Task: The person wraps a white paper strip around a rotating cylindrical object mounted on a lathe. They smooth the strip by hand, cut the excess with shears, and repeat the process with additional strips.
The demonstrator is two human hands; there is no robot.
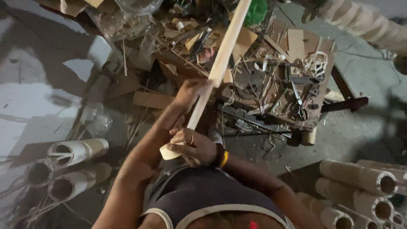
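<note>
Wooden strip (220, 63) slants up from the clenched right hand (193, 146), the left hand (190, 91) grasping it midway.

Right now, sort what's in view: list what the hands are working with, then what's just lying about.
In hand:
- long pale wooden strip, gripped by the left hand higher up and the right hand at its near end

Lying about:
- low workbench strewn with metal tools and scraps
- cardboard tubes, left and right
- flat board piece
</note>
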